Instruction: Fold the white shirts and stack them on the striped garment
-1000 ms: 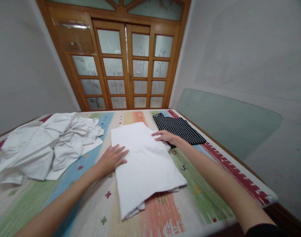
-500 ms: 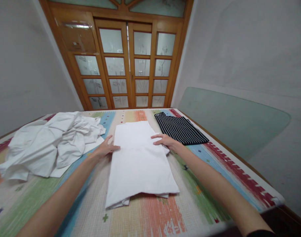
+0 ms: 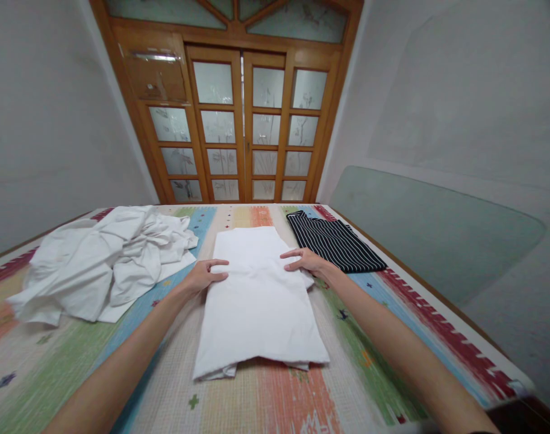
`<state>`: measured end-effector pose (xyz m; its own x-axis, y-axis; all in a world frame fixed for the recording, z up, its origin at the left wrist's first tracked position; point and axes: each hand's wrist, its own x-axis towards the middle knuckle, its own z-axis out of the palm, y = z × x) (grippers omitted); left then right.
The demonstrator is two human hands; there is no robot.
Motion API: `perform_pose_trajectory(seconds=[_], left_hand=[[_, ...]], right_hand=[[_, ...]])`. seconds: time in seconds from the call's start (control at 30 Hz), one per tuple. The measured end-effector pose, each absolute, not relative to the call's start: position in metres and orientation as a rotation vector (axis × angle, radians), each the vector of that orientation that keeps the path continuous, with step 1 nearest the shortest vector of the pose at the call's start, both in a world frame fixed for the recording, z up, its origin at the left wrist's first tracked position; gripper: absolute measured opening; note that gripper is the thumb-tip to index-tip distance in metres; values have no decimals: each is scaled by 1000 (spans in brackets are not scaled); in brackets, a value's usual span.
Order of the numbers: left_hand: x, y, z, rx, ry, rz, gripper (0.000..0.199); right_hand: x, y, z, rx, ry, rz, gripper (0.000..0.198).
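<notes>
A folded white garment [image 3: 261,307] lies in front of me, its layers showing at the near edge and a loose bit of fabric sticking out on the right. My left hand [image 3: 203,276] is at its left edge, with thumb and index finger on top and the other fingers hidden. My right hand [image 3: 305,260] holds the opposite edge at about the same height, its fingertips on the white fabric. A faint crease runs across the garment between the hands. Whether it is a shirt or another piece I cannot tell.
A crumpled heap of white clothes [image 3: 107,259] lies on the left. On the right is a folded black garment with white stripes [image 3: 333,241]. A striped, patterned cloth [image 3: 166,374] covers the table. Behind stand wooden glass-paned doors [image 3: 243,126]; walls flank both sides.
My left hand has moved in over the garment's left edge, its fingers now lying on the fabric. My right hand has stayed at the right edge. The view has shifted slightly.
</notes>
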<state>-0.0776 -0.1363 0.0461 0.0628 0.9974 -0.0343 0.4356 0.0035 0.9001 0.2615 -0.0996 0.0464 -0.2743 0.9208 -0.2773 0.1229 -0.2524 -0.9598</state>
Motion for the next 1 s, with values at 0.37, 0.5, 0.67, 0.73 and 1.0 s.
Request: perform_pose_trajectory(seconds=[0.37,0.5,0.67,0.73,1.0], left_hand=[[-83,-145,88,1776,1641,1124,48],[-85,-148,99,2031,1763,1112,44],[-84,-150,103,2151,1823,1074,39],[-84,-150,104,2182,1839,1117,35],[-87,-149,108,2165,1586,1434,34]], right_hand=[[264,-97,85,-1306,-1510,1253,53],[262,-94,92,-1360,-1611,943,46],[259,-93,93,-1368,-1783,553,25],[258,-95,93,-1396,-1777,385,22],[261,-105,110,-1233,-1848,283,8]])
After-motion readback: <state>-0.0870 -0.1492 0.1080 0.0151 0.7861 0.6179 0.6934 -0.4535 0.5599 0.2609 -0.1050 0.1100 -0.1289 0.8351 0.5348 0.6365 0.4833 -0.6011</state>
